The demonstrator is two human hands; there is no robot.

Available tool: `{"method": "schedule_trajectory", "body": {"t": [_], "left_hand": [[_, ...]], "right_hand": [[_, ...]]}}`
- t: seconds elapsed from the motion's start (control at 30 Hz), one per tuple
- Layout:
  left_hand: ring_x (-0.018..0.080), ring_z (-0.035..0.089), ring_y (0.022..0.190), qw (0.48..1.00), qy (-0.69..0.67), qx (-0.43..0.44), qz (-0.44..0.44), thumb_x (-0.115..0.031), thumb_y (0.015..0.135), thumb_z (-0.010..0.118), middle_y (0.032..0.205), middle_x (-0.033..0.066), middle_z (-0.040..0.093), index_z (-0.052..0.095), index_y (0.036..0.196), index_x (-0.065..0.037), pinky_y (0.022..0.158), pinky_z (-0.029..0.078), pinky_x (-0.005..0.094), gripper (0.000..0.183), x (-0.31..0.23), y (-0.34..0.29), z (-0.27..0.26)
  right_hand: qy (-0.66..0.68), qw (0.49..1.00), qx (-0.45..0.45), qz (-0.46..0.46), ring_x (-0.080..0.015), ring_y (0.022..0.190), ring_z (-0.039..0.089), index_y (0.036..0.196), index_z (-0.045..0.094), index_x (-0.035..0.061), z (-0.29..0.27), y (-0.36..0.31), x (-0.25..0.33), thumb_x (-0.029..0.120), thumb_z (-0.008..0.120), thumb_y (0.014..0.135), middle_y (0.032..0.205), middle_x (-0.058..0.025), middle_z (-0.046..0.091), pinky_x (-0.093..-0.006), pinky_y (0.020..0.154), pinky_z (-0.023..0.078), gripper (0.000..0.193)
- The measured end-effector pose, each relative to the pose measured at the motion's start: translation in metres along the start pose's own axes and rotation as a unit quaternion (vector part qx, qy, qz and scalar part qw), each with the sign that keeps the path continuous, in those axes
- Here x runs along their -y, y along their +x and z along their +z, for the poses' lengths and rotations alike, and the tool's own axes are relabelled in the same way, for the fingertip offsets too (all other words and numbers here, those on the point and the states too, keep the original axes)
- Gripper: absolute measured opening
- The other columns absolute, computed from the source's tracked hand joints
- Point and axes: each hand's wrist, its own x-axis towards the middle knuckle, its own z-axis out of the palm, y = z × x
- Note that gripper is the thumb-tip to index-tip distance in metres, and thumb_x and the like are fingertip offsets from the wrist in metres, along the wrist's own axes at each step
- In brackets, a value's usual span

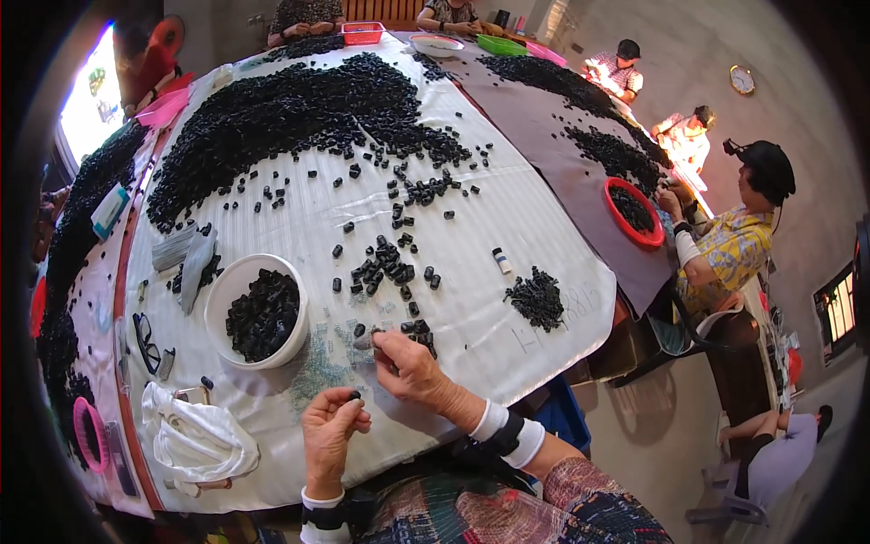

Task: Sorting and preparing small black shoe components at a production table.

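Low over the table's near edge, my left hand (332, 432) pinches a small black cylindrical piece (354, 395) between thumb and fingertips. My right hand (413, 372) is just beyond it to the right, fingers bent together at the table. Something greyish shows at its fingertips, too small to make out. Several loose black pieces (384, 265) lie scattered just past my right hand. To the left stands a white round tub (214, 313), partly filled with black pieces. A smaller pile of black bits (536, 300) lies to the right, near a small white bottle (502, 261).
A large heap of black pieces (272, 118) spreads across the far table. Glasses (145, 340), grey cloth (195, 272) and a white cloth (195, 435) lie at left. Co-workers sit around, one at right (725, 245) beside a red basket (659, 238).
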Motion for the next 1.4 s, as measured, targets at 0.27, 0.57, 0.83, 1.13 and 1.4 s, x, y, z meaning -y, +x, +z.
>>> {"method": "schedule_trajectory", "body": {"t": [0.27, 0.57, 0.83, 1.13, 1.4], "left_hand": [[0.0123, 0.062, 0.068, 1.0, -0.001, 0.021, 0.002, -0.002, 0.084, 0.062, 0.082, 0.0067, 0.063, 0.057, 0.108, 0.003, 0.062, 0.051, 0.0233, 0.025, 0.003, 0.006, 0.006], [0.0111, 0.063, 0.071, 0.999, 0.013, 0.02, 0.031, 0.001, 0.082, 0.062, 0.083, 0.0061, 0.064, 0.059, 0.103, 0.003, 0.064, 0.051, 0.0224, 0.021, -0.002, -0.011, 0.015], [0.0124, 0.063, 0.071, 0.999, 0.018, 0.044, 0.013, -0.002, 0.085, 0.06, 0.086, 0.0092, 0.065, 0.057, 0.103, 0.003, 0.063, 0.052, 0.0227, 0.019, 0.0, -0.011, 0.023], [0.0123, 0.062, 0.065, 0.999, -0.018, 0.026, -0.009, -0.006, 0.086, 0.06, 0.085, 0.0094, 0.064, 0.055, 0.101, 0.0, 0.056, 0.051, 0.0224, 0.016, 0.006, -0.004, 0.021], [0.0127, 0.061, 0.062, 0.989, -0.126, 0.058, -0.039, -0.006, 0.085, 0.062, 0.078, 0.01, 0.064, 0.056, 0.096, -0.001, 0.052, 0.051, 0.0223, 0.014, 0.007, -0.003, 0.021]], "right_hand": [[0.043, 0.997, 0.016, 0.065, -0.0171, 0.06, 0.05, 0.1, 0.056, -0.0002, -0.023, -0.015, 0.004, -0.007, 0.052, 0.072, 0.078, -0.0106, 0.049, -0.0274, 0.055, 0.043, 0.029], [0.253, 0.941, 0.023, 0.224, -0.0042, 0.072, 0.052, 0.105, 0.053, -0.0021, -0.023, -0.02, 0.021, -0.004, 0.055, 0.079, 0.083, -0.0002, 0.054, -0.0183, 0.062, 0.043, 0.026], [0.312, 0.914, 0.027, 0.257, -0.0037, 0.076, 0.051, 0.11, 0.054, -0.0016, -0.032, -0.029, 0.028, -0.004, 0.054, 0.081, 0.085, 0.0018, 0.056, -0.0177, 0.067, 0.042, 0.028], [0.296, 0.926, 0.012, 0.234, -0.0019, 0.077, 0.051, 0.108, 0.055, -0.0005, -0.032, -0.032, 0.03, -0.002, 0.055, 0.082, 0.087, 0.0027, 0.057, -0.0167, 0.066, 0.042, 0.027], [0.367, 0.895, 0.011, 0.254, -0.004, 0.078, 0.053, 0.114, 0.052, -0.0009, -0.028, -0.032, 0.04, -0.005, 0.054, 0.082, 0.088, 0.0015, 0.057, -0.0172, 0.068, 0.043, 0.033]]}}
